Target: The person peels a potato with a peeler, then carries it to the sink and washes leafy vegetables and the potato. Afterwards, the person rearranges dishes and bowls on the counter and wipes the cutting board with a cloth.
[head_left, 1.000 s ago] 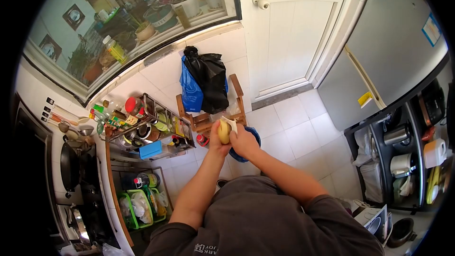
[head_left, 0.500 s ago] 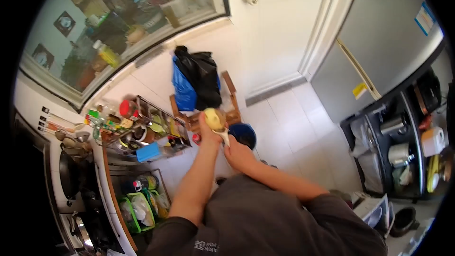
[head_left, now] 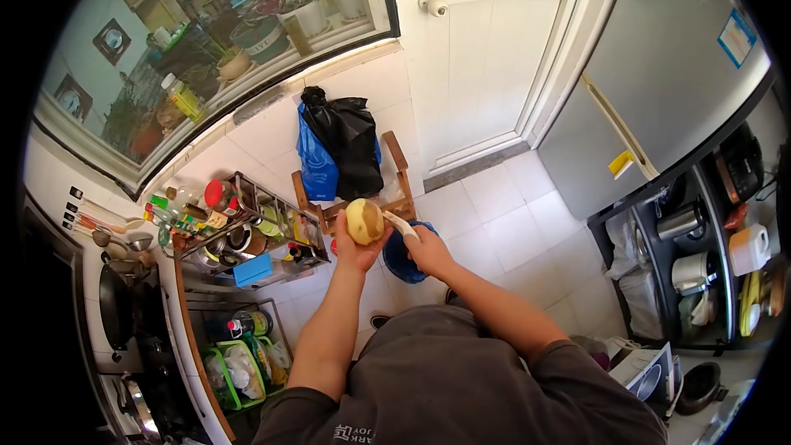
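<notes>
A partly peeled potato (head_left: 361,221), pale yellow with a brown patch of skin on its right side, rests in the grip of my left hand (head_left: 358,254). My right hand (head_left: 428,252) is closed around the light-coloured handle of a peeler (head_left: 401,226). The peeler's head points at the potato's right edge; whether they touch I cannot tell. Below both hands, on the floor, stands a bin with a dark blue liner (head_left: 404,268).
Black (head_left: 350,144) and blue bags (head_left: 315,156) sit on a wooden chair (head_left: 398,152) ahead. To the left are a rack of jars (head_left: 276,222) and a green basket (head_left: 239,375). A fridge (head_left: 651,74) and black shelving (head_left: 713,231) stand right; a white door (head_left: 486,66) is ahead.
My right hand has moved the peeler up and right, from the potato's lower side to its right edge. The potato now shows its brown patch, and more of the bin is visible.
</notes>
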{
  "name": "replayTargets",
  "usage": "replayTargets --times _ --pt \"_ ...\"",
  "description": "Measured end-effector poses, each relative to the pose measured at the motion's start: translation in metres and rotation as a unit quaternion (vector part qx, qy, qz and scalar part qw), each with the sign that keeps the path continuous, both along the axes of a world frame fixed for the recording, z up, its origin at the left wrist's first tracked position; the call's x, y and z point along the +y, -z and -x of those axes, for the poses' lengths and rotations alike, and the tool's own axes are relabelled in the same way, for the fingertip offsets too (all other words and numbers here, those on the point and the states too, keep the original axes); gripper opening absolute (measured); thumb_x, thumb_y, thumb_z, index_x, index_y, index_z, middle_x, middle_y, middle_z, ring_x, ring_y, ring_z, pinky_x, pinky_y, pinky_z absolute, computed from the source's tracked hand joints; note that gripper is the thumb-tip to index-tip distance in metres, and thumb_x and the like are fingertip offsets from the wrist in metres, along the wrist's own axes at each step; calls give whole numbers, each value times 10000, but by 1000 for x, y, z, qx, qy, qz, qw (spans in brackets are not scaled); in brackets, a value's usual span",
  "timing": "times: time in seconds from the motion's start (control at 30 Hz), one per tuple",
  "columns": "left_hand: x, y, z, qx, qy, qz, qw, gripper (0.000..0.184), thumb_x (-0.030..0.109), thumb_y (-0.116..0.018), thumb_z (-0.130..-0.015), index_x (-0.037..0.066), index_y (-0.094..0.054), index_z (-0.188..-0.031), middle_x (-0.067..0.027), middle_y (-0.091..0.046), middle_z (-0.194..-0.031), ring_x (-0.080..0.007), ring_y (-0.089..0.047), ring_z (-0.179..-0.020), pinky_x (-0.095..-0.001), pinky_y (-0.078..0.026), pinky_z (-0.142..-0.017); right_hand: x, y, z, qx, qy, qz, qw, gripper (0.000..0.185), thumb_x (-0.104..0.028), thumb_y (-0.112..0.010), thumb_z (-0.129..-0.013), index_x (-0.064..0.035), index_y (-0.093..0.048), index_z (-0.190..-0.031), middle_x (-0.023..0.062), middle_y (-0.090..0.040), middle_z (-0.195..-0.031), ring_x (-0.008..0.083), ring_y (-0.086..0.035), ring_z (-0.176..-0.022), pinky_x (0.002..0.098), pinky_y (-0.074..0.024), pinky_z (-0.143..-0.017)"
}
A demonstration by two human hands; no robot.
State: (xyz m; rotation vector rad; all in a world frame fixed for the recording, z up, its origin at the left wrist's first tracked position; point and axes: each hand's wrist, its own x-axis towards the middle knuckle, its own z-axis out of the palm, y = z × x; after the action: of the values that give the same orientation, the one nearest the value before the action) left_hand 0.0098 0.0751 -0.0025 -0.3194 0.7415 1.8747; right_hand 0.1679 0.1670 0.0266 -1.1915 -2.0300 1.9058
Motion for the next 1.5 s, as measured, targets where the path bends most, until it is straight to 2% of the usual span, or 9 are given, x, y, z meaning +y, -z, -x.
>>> replayTargets --times 0.2,0.43,0.67,0.87,0.97,1.1,1.3,1.37,1.5 --pt "-4 7 -7 35 58 -32 997 526 460 -615 -796 133 -503 -1193 -81 -559 -1152 -271 -533 -1053 -460 -447 -894 8 -14 20 30 -3 -134 991 393 -335 -412 -845 -14 -521 -1044 272 -591 -950 427 -558 -915 470 -428 -808" --pt "-5 -2 -16 55 73 11 996 498 426 -597 -800 124 -502 -1184 -76 -574 -1133 -254 -536 -1067 -451 -452 -886 3 -6 30 -8 -54 -138 989 402 -313 -420 -841 -31 -534 -1105 241 -599 -982 408 -550 -954 433 -430 -840" --pt "20 22 -14 11 -107 95 990 399 433 -593 -781 101 -585 -1002 -77 -629 -973 -243 -606 -878 -386 -511 -783 -40 -1 22 3 -44 -188 981 350 -285 -388 -876 12 -420 -1058 303 -590 -811 469 -573 -757 535 -447 -703" --pt "30 31 -13 -23 -137 107 985 396 463 -562 -784 115 -585 -971 -83 -628 -909 -260 -608 -801 -406 -522 -727 -47 -8 15 5 -41 -227 973 344 -267 -396 -876 40 -392 -1029 311 -582 -740 469 -576 -682 549 -453 -650" --pt "26 35 -13 -15 -89 102 991 400 485 -547 -781 145 -576 -988 -80 -618 -928 -284 -592 -825 -467 -516 -697 -53 -2 7 -15 -63 -205 977 346 -272 -393 -877 37 -394 -1031 306 -584 -739 470 -576 -684 550 -453 -649" --pt "32 8 -11 6 -156 147 977 484 535 -482 -785 122 -556 -1028 -105 -588 -979 -314 -566 -858 -490 -500 -697 -55 -2 1 -7 -106 -190 976 346 -275 -400 -878 28 -391 -1044 292 -590 -740 461 -580 -689 549 -448 -661" --pt "22 8 9 -13 -48 63 997 529 569 -421 -802 127 -557 -1059 -123 -583 -977 -331 -558 -845 -525 -453 -787 -29 24 -4 4 -48 -197 979 377 -324 -443 -853 -28 -482 -1083 233 -617 -790 412 -596 -679 489 -465 -640" --pt "21 5 11 -18 -86 45 995 508 544 -434 -809 133 -546 -1085 -120 -582 -1009 -322 -555 -880 -514 -438 -823 -18 26 -7 7 -22 -81 996 371 -329 -462 -839 -48 -524 -1073 189 -625 -789 358 -609 -688 435 -476 -649" --pt "7 -9 4 13 -39 75 996 474 506 -495 -801 154 -541 -1115 -72 -578 -1088 -283 -549 -978 -456 -463 -821 -10 19 5 17 6 -101 995 368 -320 -462 -838 -26 -539 -1046 177 -627 -824 336 -609 -794 407 -465 -734"
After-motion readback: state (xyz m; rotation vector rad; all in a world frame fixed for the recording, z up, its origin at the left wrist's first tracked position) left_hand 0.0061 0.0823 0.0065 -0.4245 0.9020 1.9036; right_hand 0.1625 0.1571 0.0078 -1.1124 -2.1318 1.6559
